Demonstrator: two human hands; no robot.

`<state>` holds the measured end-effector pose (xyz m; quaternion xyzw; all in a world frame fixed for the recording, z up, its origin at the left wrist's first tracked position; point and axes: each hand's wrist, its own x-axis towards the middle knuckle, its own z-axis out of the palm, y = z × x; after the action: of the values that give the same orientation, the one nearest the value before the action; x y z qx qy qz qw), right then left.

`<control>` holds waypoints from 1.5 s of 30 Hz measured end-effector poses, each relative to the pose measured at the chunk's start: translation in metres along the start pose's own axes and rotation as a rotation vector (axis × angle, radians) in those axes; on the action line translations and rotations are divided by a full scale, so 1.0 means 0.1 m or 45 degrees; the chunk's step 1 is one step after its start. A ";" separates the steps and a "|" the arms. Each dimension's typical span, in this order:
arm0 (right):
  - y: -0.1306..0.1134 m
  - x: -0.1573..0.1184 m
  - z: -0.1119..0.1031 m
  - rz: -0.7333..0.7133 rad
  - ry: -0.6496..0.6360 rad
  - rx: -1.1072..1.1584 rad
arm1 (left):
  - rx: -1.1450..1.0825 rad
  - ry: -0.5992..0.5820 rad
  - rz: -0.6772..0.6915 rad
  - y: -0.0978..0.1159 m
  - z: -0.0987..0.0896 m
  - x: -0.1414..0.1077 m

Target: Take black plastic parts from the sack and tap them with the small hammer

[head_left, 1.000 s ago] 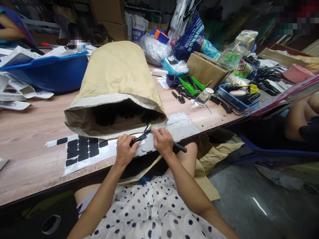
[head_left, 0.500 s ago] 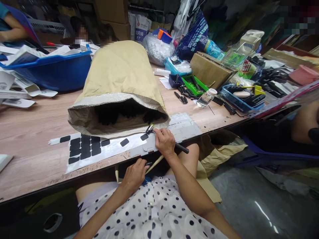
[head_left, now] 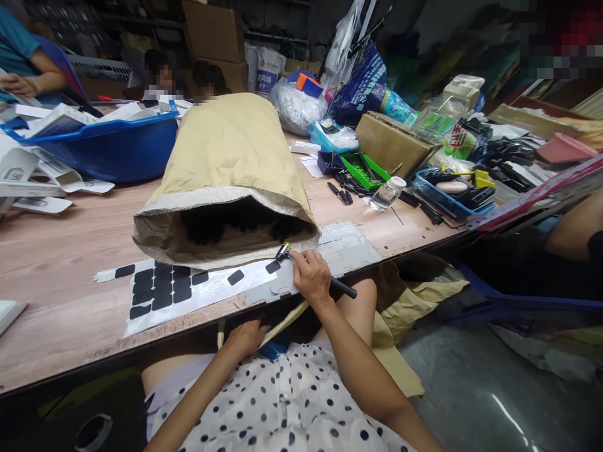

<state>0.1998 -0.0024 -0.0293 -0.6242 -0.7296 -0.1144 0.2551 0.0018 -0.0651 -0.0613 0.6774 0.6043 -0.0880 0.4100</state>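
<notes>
My right hand [head_left: 311, 275] is closed around a small hammer [head_left: 343, 287]. Its black handle sticks out to the right of my hand, and its shiny metal head lies over the grey board [head_left: 348, 242] at the table edge. My left hand [head_left: 246, 338] is low over my lap, just below the table edge, by a tan strip [head_left: 285, 323]; its fingers are mostly hidden. A large brown paper bag [head_left: 235, 144] lies on the table with its mouth towards me and black pieces [head_left: 226, 225] inside. In front lies a white sheet [head_left: 186, 304] with black rounded stickers [head_left: 162, 290].
At the left a blue basin [head_left: 117, 147] holds white boxes. To the right stand a green tray [head_left: 365, 171], a clear bottle [head_left: 387, 193], a cardboard box [head_left: 393, 143] and a blue basket [head_left: 452, 196] of parts. Another person's arm [head_left: 47, 74] shows at the far left.
My left hand has dropped down and left into my lap; the small black piece in it no longer shows. My right hand keeps its hold on the hammer. The view has shifted slightly.
</notes>
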 end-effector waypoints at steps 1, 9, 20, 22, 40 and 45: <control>0.00 0.00 0.00 0.005 0.008 0.003 | 0.000 -0.070 0.025 0.04 0.00 -0.03; 0.05 0.20 -0.15 0.080 0.077 0.199 | 0.135 -0.270 0.374 0.23 0.14 -0.20; 0.25 1.49 -0.06 0.201 0.045 0.124 | 0.060 -0.188 0.417 0.21 0.16 -0.17; 0.34 1.63 -0.09 0.301 0.101 0.132 | 0.070 -0.199 0.436 0.24 0.12 -0.20; 0.28 0.16 -0.13 -0.124 -0.033 0.049 | -0.923 0.830 0.401 0.64 -1.39 0.34; 0.22 0.18 -0.17 -0.181 -0.150 0.042 | -1.281 0.772 0.438 1.07 -1.74 0.45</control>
<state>0.2230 0.0087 -0.0090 -0.5723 -0.7874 -0.0834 0.2133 0.0428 0.0913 0.0718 0.4835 0.5434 0.4723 0.4978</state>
